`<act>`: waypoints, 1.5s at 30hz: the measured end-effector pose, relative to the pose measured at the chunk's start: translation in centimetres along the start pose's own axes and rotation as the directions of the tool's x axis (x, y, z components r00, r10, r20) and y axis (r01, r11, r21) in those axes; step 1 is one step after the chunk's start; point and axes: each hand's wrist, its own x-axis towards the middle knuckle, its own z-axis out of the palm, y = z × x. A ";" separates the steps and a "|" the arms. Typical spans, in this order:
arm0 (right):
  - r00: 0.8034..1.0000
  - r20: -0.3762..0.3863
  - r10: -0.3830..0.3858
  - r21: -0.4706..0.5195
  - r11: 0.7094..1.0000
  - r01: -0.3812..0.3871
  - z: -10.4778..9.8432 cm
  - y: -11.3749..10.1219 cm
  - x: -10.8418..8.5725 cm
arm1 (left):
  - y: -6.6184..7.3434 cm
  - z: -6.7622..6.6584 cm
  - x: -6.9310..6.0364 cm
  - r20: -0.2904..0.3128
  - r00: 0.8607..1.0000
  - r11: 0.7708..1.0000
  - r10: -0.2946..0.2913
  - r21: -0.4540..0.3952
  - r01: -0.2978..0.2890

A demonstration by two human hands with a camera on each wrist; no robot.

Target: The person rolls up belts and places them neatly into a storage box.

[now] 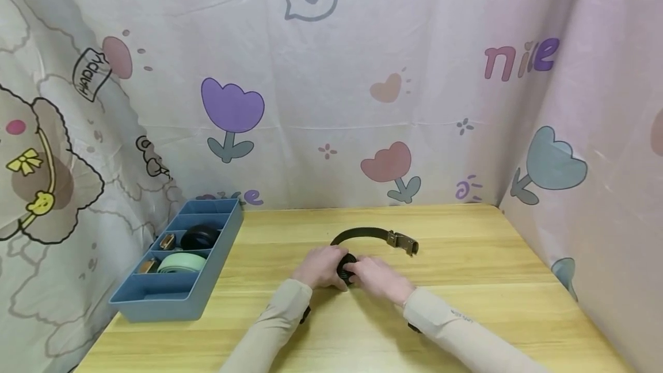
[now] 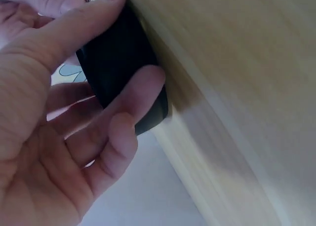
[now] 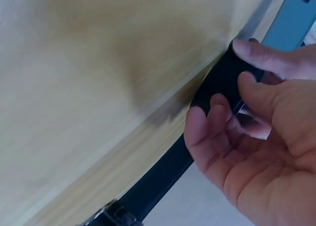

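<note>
A black belt (image 1: pixel 362 232) lies on the wooden table, partly wound into a coil (image 1: pixel 346 266) that stands on its edge. Its unrolled length curves behind the hands to a bronze-coloured buckle (image 1: pixel 403 242) at the right. My left hand (image 1: pixel 322 267) grips the coil from the left, thumb and fingers around it. From the right, my right hand (image 1: pixel 380 278) pinches the same coil. In the right wrist view the strap (image 3: pixel 160 176) runs from under the fingers to the buckle (image 3: pixel 113 215). The inner turns of the coil are mostly hidden by the fingers.
To the left stands a blue-grey divided box (image 1: pixel 213 281). One compartment holds a rolled black belt (image 1: pixel 200 237), another a rolled pale green belt (image 1: pixel 181 262), both with gold-toned buckles. A printed cloth (image 1: pixel 321 85) hangs behind the table and along its sides.
</note>
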 end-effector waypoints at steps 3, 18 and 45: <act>0.999 0.009 -0.053 -0.001 0.999 0.053 -0.2 0.4 0.2 | -0.2 -0.2 -0.2 0.019 0.999 0.999 0.050 0.001 -0.050; 0.999 -0.034 -0.017 -0.012 1.000 0.017 0.3 -0.2 0.5 | -0.6 0.0 -0.1 -0.010 1.000 1.000 0.013 0.013 -0.013; 0.983 -0.001 -0.181 0.039 0.983 0.181 -0.3 2.4 0.0 | 0.1 -0.6 -0.2 0.069 0.996 0.999 0.050 -0.001 -0.050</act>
